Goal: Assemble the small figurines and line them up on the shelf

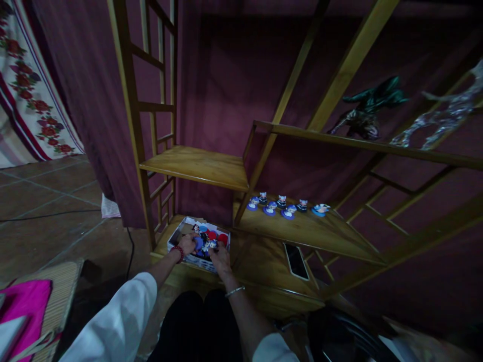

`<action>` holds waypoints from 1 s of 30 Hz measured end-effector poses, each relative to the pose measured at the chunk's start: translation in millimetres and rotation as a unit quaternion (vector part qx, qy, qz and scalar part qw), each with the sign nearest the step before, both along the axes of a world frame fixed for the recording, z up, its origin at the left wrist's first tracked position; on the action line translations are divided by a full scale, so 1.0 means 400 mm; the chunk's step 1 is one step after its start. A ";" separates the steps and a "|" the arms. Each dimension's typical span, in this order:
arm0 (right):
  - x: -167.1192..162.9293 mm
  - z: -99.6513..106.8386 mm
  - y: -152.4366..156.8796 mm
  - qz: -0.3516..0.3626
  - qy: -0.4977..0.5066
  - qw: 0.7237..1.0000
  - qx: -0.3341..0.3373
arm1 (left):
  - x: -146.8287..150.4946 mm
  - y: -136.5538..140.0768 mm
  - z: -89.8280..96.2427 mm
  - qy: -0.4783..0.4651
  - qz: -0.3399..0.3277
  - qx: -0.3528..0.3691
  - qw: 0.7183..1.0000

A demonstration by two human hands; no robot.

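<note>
A patterned white cardboard box (172,242) sits on the low wooden shelf, holding several small figurines with red, blue and purple round bases. My left hand (186,244) reaches in over its left side, fingers closed at a figurine with a purple base (198,244). From the front right, my right hand (221,258) is in the box too, its fingers closed at a small blue-and-white figurine (213,245). Both sets of fingertips are partly hidden among the figurines. Red bases (222,238) show at the box's right end.
To the right, figurines on purple bases (269,208) stand before several dark-based ones (282,201), with a blue-based one (320,209) beside them. A phone (296,261) lies on the lower shelf. Above are a bare wooden shelf (199,166), a green statue (368,108) and a clear statue (439,116).
</note>
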State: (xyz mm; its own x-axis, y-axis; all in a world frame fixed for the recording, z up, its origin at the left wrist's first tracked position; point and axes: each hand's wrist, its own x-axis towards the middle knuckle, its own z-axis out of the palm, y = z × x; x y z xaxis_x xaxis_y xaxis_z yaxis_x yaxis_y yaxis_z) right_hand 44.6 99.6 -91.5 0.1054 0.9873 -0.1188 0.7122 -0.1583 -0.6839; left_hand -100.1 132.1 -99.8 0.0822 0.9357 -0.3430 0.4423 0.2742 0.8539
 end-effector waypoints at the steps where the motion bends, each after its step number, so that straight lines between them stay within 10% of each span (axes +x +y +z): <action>1: 0.001 0.001 -0.004 -0.001 0.007 1.000 0.002 | 0.003 -0.005 0.003 -0.007 0.006 0.001 1.000; 30: 0.001 0.030 -0.108 0.004 0.091 0.992 0.091 | 0.036 -0.150 0.007 -0.233 0.090 0.073 0.966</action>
State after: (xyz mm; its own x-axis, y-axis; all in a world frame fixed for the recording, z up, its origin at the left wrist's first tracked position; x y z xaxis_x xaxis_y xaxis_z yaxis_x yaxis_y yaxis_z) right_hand 45.2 56.3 -79.6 0.0897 0.9949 0.0455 0.5757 -0.0146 -0.8176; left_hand -85.5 72.2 -97.0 0.0276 0.9849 -0.1707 -0.0428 0.1718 0.9842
